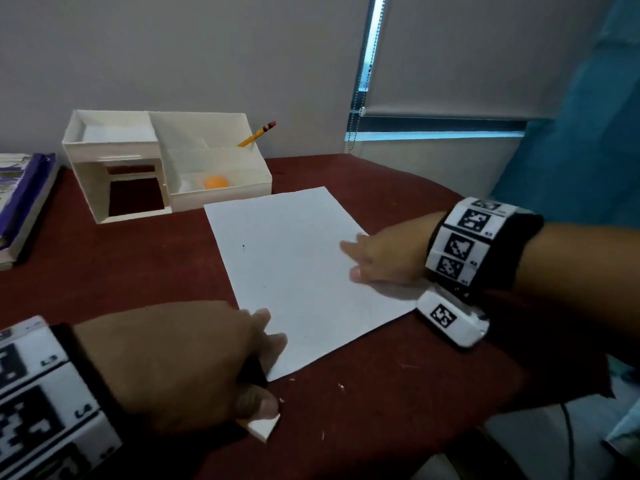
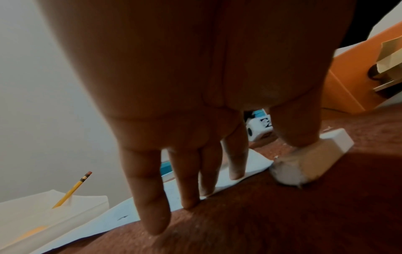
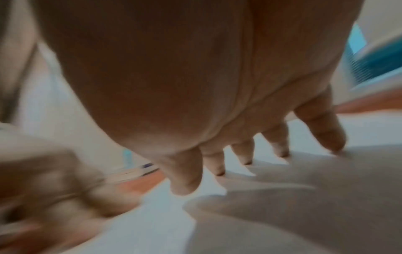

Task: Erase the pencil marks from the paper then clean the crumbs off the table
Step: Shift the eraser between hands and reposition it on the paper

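A white paper sheet (image 1: 304, 271) lies slanted on the maroon table (image 1: 104, 271), with a small dark pencil mark (image 1: 243, 246) near its left side. My left hand (image 1: 266, 344) sits at the sheet's near corner. In the left wrist view its straight fingers (image 2: 152, 206) touch the paper edge (image 2: 254, 163) and the table, while the thumb presses down on a white eraser (image 2: 311, 158) lying just off the paper. My right hand (image 1: 360, 261) lies flat, fingers spread, on the sheet's right edge. Pale eraser crumbs (image 1: 341, 386) dot the cloth in front of the paper.
A white desk organizer (image 1: 166, 161) stands behind the paper, holding a yellow pencil (image 1: 258, 133) and an orange ball (image 1: 215, 182). Books (image 1: 20, 202) lie at the far left. The table's edge runs close along the right and near side.
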`<state>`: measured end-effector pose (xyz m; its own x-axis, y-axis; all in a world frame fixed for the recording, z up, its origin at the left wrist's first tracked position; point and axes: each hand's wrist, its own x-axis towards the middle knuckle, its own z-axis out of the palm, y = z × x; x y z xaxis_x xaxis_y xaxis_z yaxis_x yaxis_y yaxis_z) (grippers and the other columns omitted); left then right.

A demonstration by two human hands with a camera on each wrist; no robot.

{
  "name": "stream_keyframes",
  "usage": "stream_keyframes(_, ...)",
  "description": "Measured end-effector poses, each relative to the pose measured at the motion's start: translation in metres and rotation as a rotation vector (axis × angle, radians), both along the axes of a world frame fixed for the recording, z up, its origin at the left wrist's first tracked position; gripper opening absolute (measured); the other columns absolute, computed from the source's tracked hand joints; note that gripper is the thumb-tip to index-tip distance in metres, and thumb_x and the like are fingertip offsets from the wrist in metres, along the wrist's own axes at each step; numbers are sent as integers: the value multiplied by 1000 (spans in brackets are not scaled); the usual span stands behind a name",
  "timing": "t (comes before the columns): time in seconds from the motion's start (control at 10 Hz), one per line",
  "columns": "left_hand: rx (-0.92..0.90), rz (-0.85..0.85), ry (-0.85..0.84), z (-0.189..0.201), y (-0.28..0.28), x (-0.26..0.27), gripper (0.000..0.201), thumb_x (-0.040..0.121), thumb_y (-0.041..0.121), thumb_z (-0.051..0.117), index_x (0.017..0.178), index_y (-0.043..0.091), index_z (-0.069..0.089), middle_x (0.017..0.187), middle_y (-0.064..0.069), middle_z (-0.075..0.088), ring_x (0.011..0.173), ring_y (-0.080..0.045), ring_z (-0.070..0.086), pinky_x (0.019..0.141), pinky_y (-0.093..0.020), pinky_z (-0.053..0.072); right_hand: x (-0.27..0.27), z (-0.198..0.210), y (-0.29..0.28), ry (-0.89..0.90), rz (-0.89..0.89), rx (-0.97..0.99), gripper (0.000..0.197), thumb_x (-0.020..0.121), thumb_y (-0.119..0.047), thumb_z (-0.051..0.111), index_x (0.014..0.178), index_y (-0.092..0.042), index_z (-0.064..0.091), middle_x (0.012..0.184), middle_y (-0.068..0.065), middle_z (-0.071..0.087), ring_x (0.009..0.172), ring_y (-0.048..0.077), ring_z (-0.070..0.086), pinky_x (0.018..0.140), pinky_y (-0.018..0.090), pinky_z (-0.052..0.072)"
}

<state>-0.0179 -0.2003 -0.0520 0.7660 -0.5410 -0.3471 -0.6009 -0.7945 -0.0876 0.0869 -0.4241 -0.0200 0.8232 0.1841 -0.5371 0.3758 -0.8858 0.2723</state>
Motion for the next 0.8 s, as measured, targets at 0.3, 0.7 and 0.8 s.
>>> stream_keyframes(0.3,-219,83,32,-28,21,17,94,50,103,18,133,60,14,140,33,-4,131,12,7,110,-14,18,-65,-11,-17,215,182,235,65,102,-58,32,159,-37,8,167,-7,-3,153,17,8,124,43,11)
stream_keyframes(0.7,-227,171,153,-21,25,25,67,32,107,22,95,87,29,130,57,7,131,22,10,115,-20,20,-17,-19,-5,-20,211,249,53,103,-48,39,147,-18,47,149,16,45,133,37,45,109,52,38)
stream_keyframes(0.8,-195,208,164,-8,22,15,77,27,107,25,100,86,30,131,55,9,128,21,15,111,-17,24,4,0,-45,-64,-18,41,69,91,-71,33,120,-18,66,120,5,67,109,26,62,99,45,46)
